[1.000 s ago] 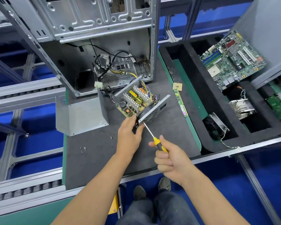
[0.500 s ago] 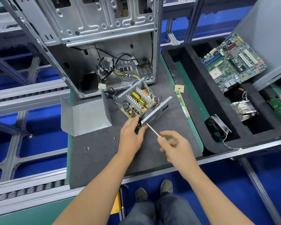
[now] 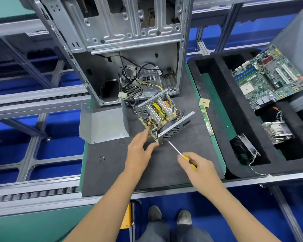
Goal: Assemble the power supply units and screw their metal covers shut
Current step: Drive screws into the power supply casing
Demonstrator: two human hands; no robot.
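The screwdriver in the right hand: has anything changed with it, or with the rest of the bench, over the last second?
The right hand shifted its grip on the screwdriver, from a closed fist to a fingertip hold, as if turning it. Its tip stays at the corner of the open power supply. The left hand still steadies that corner. The loose metal cover and the small screws lie where they were.

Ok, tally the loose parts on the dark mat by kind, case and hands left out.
Open power supply unit: 1
Bent metal cover: 1
Screwdriver: 1
Memory stick: 1
Small square chip: 1
Loose screws: about 3, too small to be sure
Total: about 8
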